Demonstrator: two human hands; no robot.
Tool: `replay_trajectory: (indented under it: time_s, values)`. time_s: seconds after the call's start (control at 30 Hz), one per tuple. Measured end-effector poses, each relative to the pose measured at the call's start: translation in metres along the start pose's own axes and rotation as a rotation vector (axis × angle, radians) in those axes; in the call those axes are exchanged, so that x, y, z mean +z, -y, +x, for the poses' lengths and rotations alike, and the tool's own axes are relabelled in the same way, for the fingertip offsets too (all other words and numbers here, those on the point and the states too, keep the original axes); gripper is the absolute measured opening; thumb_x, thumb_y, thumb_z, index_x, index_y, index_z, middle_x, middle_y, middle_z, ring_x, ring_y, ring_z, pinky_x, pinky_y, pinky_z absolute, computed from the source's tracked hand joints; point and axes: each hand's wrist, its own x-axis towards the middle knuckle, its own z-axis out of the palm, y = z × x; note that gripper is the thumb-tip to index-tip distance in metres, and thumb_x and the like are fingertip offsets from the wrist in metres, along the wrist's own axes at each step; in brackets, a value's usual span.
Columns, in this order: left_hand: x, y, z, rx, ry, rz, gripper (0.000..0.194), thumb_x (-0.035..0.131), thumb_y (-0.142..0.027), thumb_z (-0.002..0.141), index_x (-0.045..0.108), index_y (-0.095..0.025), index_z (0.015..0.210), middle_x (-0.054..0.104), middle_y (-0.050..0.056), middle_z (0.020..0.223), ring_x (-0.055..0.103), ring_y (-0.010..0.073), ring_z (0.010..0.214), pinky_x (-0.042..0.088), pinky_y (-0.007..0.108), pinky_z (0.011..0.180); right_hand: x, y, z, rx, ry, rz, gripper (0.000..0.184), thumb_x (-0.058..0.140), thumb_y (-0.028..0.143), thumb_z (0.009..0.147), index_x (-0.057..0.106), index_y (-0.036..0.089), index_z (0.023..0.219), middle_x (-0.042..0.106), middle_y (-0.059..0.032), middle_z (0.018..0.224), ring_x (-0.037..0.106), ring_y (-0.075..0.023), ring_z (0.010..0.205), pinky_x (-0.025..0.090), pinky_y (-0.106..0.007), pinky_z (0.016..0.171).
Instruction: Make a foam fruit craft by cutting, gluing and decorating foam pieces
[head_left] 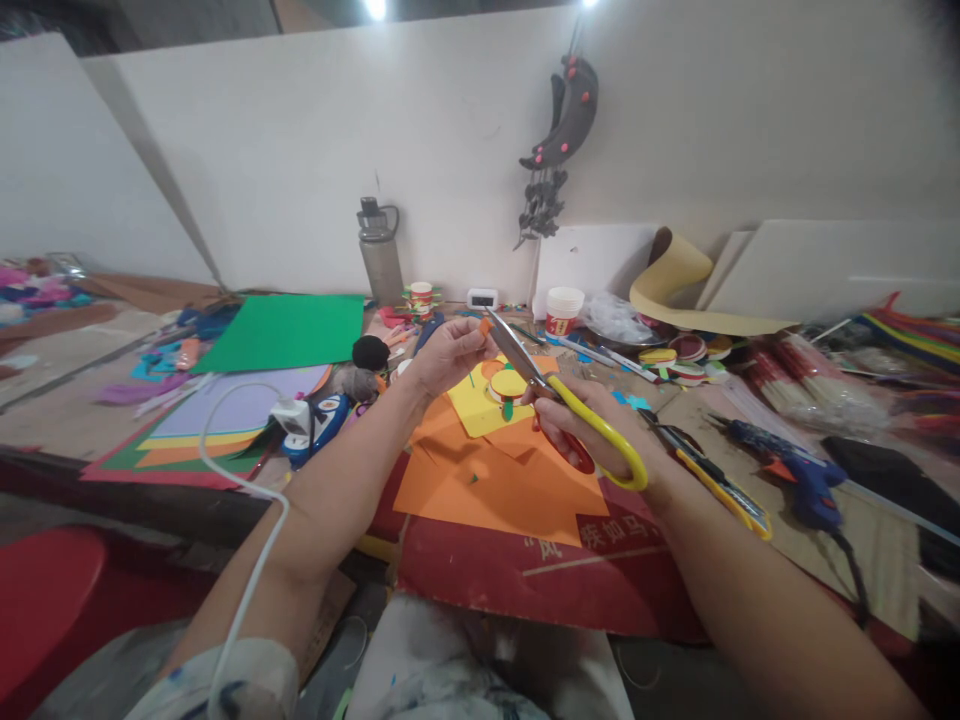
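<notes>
Between the fingertips of my left hand (452, 352) is a small piece of orange paper (486, 328). My right hand (581, 405) grips scissors (559, 388) with one yellow and one red handle. Their blades point up and left, right beside the orange piece; whether they touch it I cannot tell. Below both hands, orange sheets (480, 500) lie on a red board (540, 580), with a yellow sheet (471, 408) on top. A round yellow-topped piece (507, 386) with green bits sits on the yellow sheet, partly behind my right hand.
Right of my arm lie a utility knife (712, 480) and a blue glue gun (806, 470). Green paper (289, 330) and stacked coloured sheets (225, 415) are at the left. A bottle (380, 255) and paper cups (562, 310) stand at the back. A white cable (255, 570) crosses my left arm.
</notes>
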Motion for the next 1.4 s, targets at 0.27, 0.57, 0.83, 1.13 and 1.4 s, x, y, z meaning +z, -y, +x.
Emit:
replay_trajectory:
  time_s: [0.27, 0.57, 0.83, 1.13, 1.4]
  values:
    - [0.001, 0.000, 0.000, 0.004, -0.001, 0.000, 0.053, 0.104, -0.050, 0.051, 0.071, -0.012, 0.069, 0.067, 0.000, 0.065, 0.061, 0.0085, 0.064, 0.049, 0.023, 0.068, 0.002, -0.002, -0.001, 0.059, -0.024, -0.020, 0.047, 0.067, 0.059, 0.082, 0.062, 0.018, 0.105, 0.047, 0.0101, 0.049, 0.038, -0.0082, 0.035, 0.032, -0.019, 0.030]
    - [0.001, -0.001, 0.000, -0.003, -0.009, 0.033, 0.055, 0.103, -0.053, 0.049, 0.071, -0.014, 0.070, 0.067, 0.000, 0.067, 0.059, 0.0091, 0.066, 0.049, 0.024, 0.070, 0.004, -0.001, -0.002, 0.082, -0.036, -0.024, 0.045, 0.067, 0.059, 0.083, 0.062, 0.019, 0.103, 0.046, 0.0099, 0.049, 0.039, -0.0081, 0.036, 0.031, -0.018, 0.031]
    - [-0.007, 0.002, 0.001, -0.016, -0.041, 0.033, 0.056, 0.104, -0.051, 0.050, 0.066, -0.014, 0.068, 0.067, 0.000, 0.070, 0.060, 0.0104, 0.068, 0.049, 0.026, 0.071, 0.008, 0.003, -0.004, 0.105, -0.049, -0.013, 0.046, 0.070, 0.060, 0.079, 0.062, 0.020, 0.100, 0.044, 0.0108, 0.047, 0.036, -0.0075, 0.034, 0.031, -0.018, 0.030]
    - [0.000, 0.000, -0.001, -0.010, -0.032, 0.094, 0.057, 0.102, -0.055, 0.050, 0.066, -0.014, 0.066, 0.066, 0.001, 0.066, 0.060, 0.0093, 0.066, 0.046, 0.023, 0.067, 0.001, -0.013, 0.009, -0.158, -0.428, 0.105, 0.031, 0.067, 0.049, 0.086, 0.056, 0.025, 0.103, 0.045, 0.0111, 0.050, 0.039, -0.0096, 0.034, 0.034, -0.023, 0.034]
    - [0.027, 0.021, -0.007, -0.150, -0.052, 0.363, 0.047, 0.098, -0.048, 0.051, 0.074, -0.013, 0.071, 0.070, 0.001, 0.070, 0.058, 0.0096, 0.067, 0.043, 0.025, 0.070, -0.010, -0.024, 0.022, -0.323, -0.657, 0.051, 0.042, 0.069, 0.050, 0.087, 0.051, 0.032, 0.120, 0.050, 0.0041, 0.078, 0.050, -0.0131, 0.052, 0.048, -0.031, 0.049]
